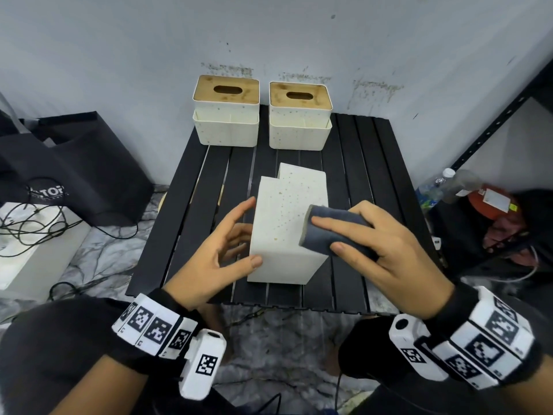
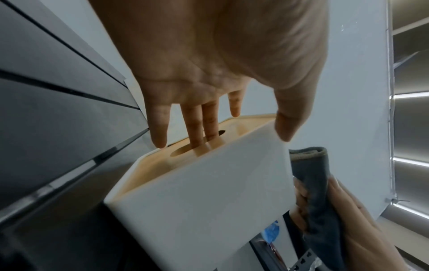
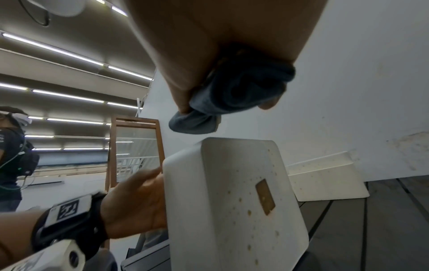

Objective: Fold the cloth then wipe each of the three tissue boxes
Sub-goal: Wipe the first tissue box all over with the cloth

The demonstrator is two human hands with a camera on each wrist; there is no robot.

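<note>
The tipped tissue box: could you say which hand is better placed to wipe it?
Probably right: the right hand grips the folded cloth at the tissue box; the left hand steadies it.

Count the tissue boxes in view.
3. The left box and right box stand side by side at the table's far edge; the third box lies tipped mid-table, the left hand touching it, the right hand holding the folded cloth.

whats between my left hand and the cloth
The tipped box. The left hand is at its lid side, and the cloth, gripped by the right hand, is at its right edge. The head view shows this best.
</note>
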